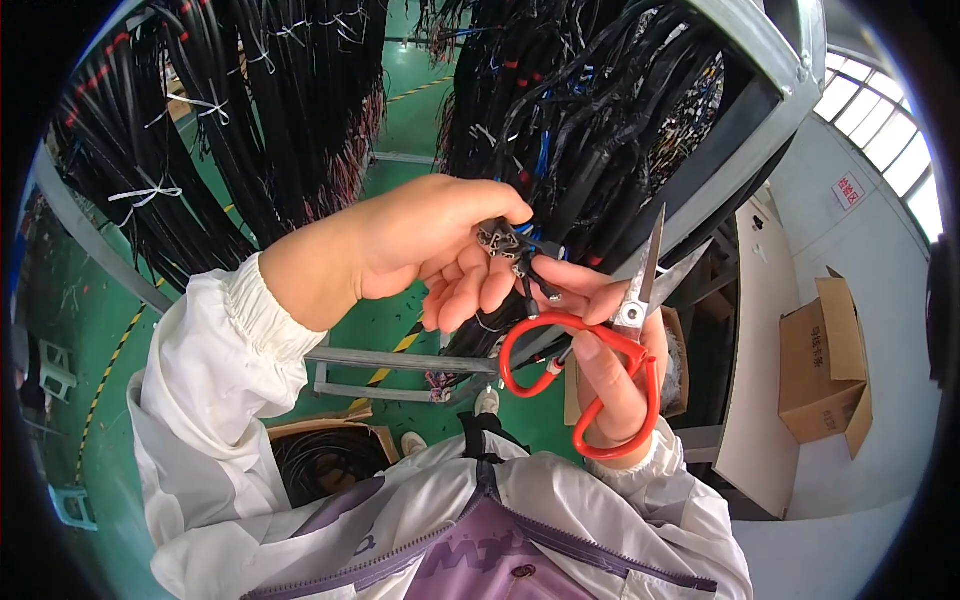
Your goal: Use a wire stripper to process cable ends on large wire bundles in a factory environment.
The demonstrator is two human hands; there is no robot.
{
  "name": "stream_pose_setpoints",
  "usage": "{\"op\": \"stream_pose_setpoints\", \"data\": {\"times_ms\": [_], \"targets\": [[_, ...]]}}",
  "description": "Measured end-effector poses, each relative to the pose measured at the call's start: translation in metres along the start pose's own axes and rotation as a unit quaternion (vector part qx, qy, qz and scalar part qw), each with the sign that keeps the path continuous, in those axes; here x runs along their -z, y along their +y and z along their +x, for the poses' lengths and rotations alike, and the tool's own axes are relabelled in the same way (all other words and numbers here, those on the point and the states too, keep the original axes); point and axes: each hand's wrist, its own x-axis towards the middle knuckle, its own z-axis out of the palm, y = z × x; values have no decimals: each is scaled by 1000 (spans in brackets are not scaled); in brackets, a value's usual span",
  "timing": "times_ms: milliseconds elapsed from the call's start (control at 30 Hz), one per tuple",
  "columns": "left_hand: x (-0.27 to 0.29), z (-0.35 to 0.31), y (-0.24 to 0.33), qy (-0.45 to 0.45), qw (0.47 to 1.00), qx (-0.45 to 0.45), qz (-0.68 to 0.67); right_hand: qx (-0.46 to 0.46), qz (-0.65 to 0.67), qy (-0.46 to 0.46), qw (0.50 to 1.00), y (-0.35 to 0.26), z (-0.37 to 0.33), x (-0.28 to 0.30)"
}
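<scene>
My left hand pinches a small cluster of black wire connectors between thumb and fingers, with their open metal-edged ends showing. Wrapped black leads run from the cluster toward the hanging harnesses behind it. My right hand carries a pair of scissors with red loop handles, the blades pointing up and slightly parted. One handle loop goes around my right thumb side. The right fingertips reach the short black lead ends just beside the left hand; whether they grip them, I cannot tell.
Thick bundles of black wire harnesses hang from a grey metal frame; more bundles hang at left. Below stands a carton of black cable. At right are a white bench and an open cardboard box.
</scene>
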Motion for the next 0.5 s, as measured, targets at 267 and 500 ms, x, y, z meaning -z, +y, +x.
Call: {"op": "stream_pose_setpoints", "data": {"times_ms": [267,500], "targets": [[0,0,-4,-19,1000,-13,10,-1,1,-3,1000,0,-2,-1],[5,0,-9,55,995,-44,70,42,-50,-2,998,2,-13,2]]}}
